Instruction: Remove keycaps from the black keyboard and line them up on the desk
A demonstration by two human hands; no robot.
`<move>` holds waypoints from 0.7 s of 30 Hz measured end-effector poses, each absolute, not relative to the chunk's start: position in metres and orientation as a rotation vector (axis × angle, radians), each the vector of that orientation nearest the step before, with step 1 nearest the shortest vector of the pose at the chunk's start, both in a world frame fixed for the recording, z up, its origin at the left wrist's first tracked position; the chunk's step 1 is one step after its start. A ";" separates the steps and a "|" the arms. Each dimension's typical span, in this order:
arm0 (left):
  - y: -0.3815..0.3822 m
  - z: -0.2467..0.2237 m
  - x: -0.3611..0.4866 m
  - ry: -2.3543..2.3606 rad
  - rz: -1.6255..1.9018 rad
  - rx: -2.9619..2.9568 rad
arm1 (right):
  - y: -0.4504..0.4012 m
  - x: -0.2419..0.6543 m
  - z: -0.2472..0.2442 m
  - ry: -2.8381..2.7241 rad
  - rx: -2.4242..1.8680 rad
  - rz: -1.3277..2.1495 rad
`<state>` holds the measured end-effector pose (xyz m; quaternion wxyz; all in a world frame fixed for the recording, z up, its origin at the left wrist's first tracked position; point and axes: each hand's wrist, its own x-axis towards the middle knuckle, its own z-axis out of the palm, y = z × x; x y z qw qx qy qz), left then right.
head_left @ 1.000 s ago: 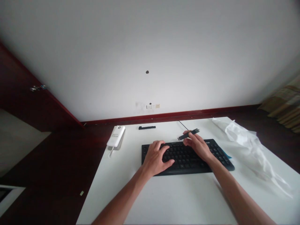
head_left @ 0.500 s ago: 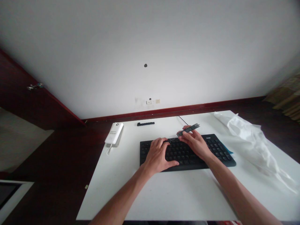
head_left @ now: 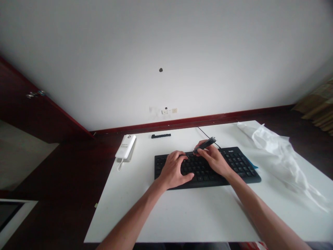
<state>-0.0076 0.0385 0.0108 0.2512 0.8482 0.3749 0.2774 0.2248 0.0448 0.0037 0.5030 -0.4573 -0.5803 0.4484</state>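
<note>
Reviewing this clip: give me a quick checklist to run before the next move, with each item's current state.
1. Keyboard resting on the table: ok.
2. Left hand placed on the keyboard: ok, over its left part, thumb spread.
3. Tool held in the right hand: ok, gripped between thumb and fingers, slanting down toward the keyboard.
4. Tool's tip touching the keyboard: cannot tell, too small at the far edge.
5. Cable clear of the right hand: cannot tell, it passes behind the tool.
6. Bag apart from the keyboard: ok, to its right.
</note>
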 end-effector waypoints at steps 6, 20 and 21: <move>0.038 0.009 -0.009 1.025 0.754 2.309 | 0.043 0.225 0.006 -1.478 -1.126 1.064; 0.037 0.010 -0.010 1.010 0.771 2.296 | 0.043 0.223 0.007 -1.547 -1.131 1.098; 0.038 0.010 -0.010 1.006 0.773 2.295 | 0.042 0.222 0.008 -1.551 -1.131 1.118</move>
